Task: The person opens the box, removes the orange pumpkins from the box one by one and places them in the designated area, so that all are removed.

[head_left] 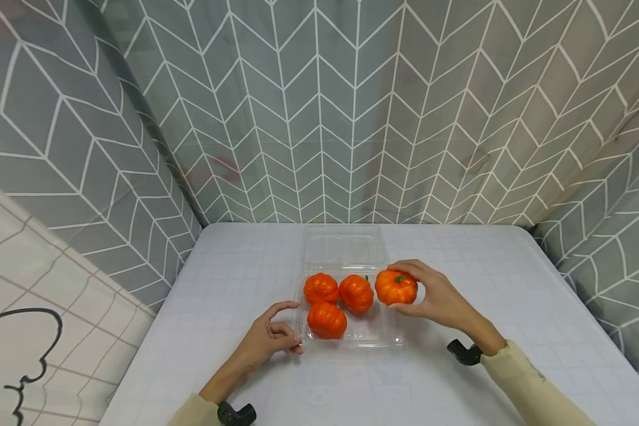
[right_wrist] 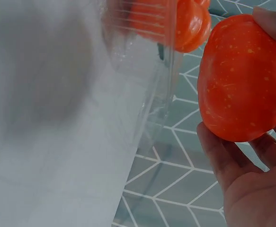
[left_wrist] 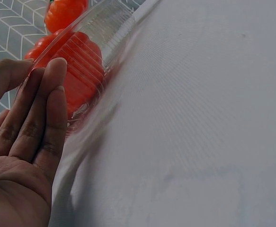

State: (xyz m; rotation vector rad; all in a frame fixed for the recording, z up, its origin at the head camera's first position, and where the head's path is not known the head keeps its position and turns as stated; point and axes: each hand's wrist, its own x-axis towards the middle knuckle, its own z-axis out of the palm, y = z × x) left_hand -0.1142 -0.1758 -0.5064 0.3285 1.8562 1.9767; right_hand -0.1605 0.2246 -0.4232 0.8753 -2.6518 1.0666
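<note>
- While its fingers are lying loose and gripping nothing, the left hand [head_left: 263, 340] is resting by the left wall of the clear tray [head_left: 373, 328]; I cannot tell whether it is touching.
- Along the tray's left side two pumpkins are sitting: the back-left pumpkin [head_left: 321, 288] toward the far edge of the table [head_left: 234, 266], the front-left pumpkin [head_left: 327, 320] nearer the person.
- Behind them, the lid [head_left: 344, 248] is lying folded open toward the table's far edge.
- The middle pumpkin [head_left: 357, 293] is sitting just right of the back-left one, leaving the tray's near right corner bare.
- Over the tray's right edge, apart from its wall, the held pumpkin [head_left: 396, 287] is hanging with its wider axis running along the table's far edge; the bare corner is lying nearward of it.
- The right hand [head_left: 436, 296] is gripping it from the right, thumb nearward, fingers farward, and is being the nearer hand to that corner.
</note>
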